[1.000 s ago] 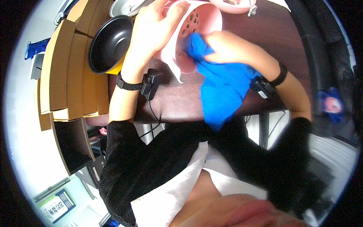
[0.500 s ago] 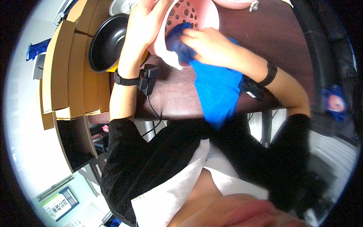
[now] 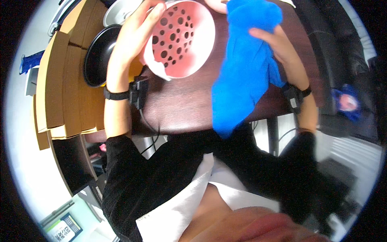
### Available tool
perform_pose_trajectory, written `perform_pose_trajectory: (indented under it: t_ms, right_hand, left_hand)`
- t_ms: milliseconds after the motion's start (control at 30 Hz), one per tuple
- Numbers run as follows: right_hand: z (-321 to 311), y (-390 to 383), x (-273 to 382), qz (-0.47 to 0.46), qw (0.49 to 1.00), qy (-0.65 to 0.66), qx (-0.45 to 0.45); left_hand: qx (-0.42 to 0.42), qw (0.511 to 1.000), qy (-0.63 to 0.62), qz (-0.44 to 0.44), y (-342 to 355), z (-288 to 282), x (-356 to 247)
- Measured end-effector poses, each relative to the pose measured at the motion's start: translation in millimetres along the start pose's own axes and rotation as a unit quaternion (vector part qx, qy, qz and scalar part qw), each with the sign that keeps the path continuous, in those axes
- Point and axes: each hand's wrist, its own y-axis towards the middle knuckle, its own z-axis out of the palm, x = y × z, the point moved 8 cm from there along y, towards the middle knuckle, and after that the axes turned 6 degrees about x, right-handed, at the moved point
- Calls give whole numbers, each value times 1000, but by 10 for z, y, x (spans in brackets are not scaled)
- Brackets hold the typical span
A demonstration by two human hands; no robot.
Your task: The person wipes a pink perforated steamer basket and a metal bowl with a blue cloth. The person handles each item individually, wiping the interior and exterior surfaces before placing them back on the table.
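My left hand (image 3: pixel 139 30) is closed on the left rim of a pink colander (image 3: pixel 201 46). The colander is tipped so that its round holes and inner wall face me. Over on the right, my right hand (image 3: pixel 278 43) grips a bright blue cloth (image 3: pixel 246 60), with the thumb showing on top and the other fingers mostly hidden. The cloth is bunched at its upper end and hangs toward the table's front edge and my lap. A gap of table lies between cloth and colander.
Left of my left forearm stands a black-lined bowl (image 3: pixel 96 58) with a yellow outside, and a white bowl (image 3: pixel 117 14) sits behind it. Cardboard boxes (image 3: pixel 56 80) line the table's left side. A pink dish (image 3: pixel 217 5) is partly hidden behind the cloth. A cable (image 3: pixel 150 121) runs from my left wrist device.
My right hand has drawn the blue cloth out of the colander and carried it up and to the right. My left hand still grips the colander, now turned more toward me.
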Motion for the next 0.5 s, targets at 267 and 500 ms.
perform_pose_trajectory:
  t_ms: [267,500]
  right_hand:
    - [-770,-250,-193,-39,973,181,-142]
    - [-1617,-617,-18,-89,899,126,-411]
  left_hand:
    - [29,999,-4,-27,-65,-29,-11]
    - [-9,999,-43,-33,14,-79,144]
